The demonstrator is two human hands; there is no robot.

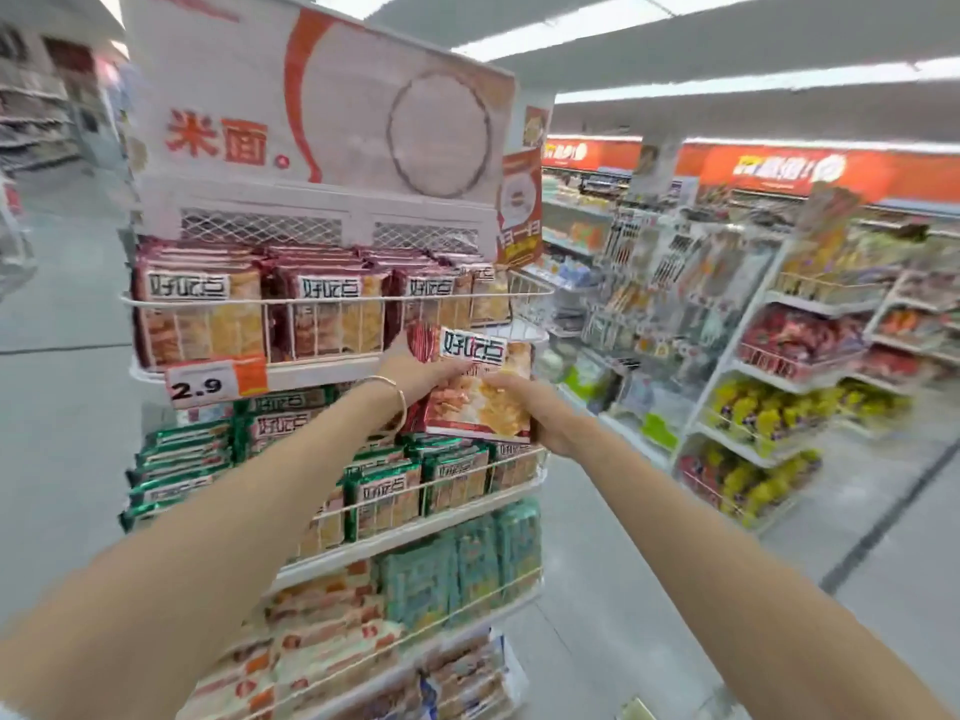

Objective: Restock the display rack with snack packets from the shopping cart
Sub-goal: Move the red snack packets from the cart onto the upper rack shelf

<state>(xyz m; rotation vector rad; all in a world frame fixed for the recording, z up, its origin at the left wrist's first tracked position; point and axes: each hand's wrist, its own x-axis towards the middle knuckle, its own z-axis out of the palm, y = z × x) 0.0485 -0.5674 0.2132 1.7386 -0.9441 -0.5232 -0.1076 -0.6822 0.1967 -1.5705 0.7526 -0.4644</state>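
So, left to right: an orange-and-white 2.9 price tag point(215, 381) hangs off the top tier of the white wire display rack point(322, 300). Just below that tier's rail, the left hand point(415, 374) holds the glossy red snack packet point(480, 394) by its left edge, and the right hand point(524, 405) grips its lower right corner. Looks like the placing step. Next it needs lifting over the rail, probably into the tier's emptier right end.
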